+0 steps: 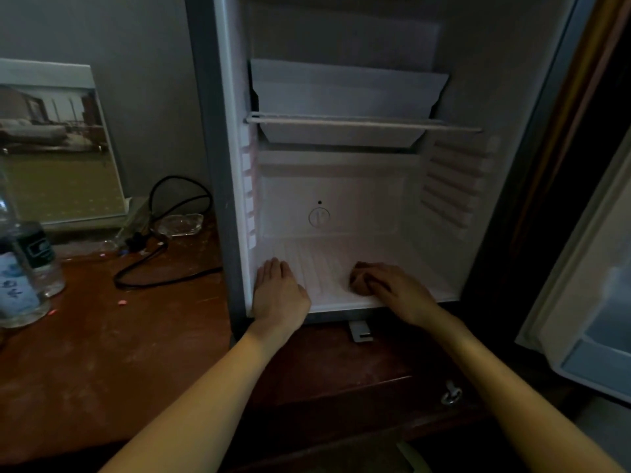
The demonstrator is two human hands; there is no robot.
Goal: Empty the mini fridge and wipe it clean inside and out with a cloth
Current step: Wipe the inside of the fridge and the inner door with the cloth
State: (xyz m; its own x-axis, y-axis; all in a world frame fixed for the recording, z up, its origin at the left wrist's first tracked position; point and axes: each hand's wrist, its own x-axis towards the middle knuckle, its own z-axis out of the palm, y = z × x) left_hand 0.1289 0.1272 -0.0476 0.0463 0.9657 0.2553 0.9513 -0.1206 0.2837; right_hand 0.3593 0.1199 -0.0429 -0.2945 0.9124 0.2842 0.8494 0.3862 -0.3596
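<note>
Hotel room or bedroom, dimly lit. Mini fridge (341, 199) on a wooden desk (102, 353). Picture (58, 148) leans on the grey wall (143, 63) at the desk's back edge. Bottles (20, 274) at its left edge; glass ashtray (179, 224) and loose cord (160, 281) beside the fridge.

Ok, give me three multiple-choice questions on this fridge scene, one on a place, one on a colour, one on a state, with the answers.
1. Where do the bottles stand?
A on the floor; B on the desk left of the fridge; C in a sink.
2. What colour is the cable on the desk?
A white; B red; C black.
3. How is the fridge door?
A open; B shut; C taken off.
Answers: B, the bottles stand on the wooden desk beside the fridge; C, the cable is black; A, the door hangs open at the right and the inside shows.
</note>
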